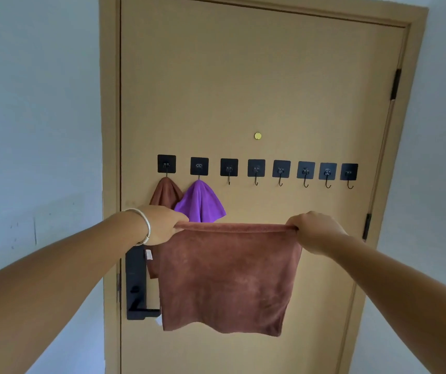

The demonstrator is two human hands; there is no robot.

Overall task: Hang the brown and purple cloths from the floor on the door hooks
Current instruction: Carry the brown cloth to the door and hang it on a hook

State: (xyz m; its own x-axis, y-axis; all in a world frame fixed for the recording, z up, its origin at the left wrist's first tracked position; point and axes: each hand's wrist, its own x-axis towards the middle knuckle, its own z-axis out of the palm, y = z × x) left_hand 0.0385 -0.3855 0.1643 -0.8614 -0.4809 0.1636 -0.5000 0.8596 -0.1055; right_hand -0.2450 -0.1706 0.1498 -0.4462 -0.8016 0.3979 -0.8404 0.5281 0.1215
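I hold a brown cloth (227, 279) stretched flat in front of the door, below the hooks. My left hand (162, 225) pinches its top left corner and my right hand (315, 230) pinches its top right corner. A row of several black stick-on hooks (256, 168) runs across the tan door (243, 76). A second brown cloth (165, 194) hangs on the leftmost hook. The purple cloth (199, 202) hangs on the second hook from the left. My left hand and the held cloth cover the lower parts of both hung cloths.
A black lock with a lever handle (136, 287) sits on the door's left edge, just left of the held cloth. A small brass peephole (257, 136) is above the hooks. Black hinges (395, 85) line the right side. Pale walls (35, 117) flank the frame.
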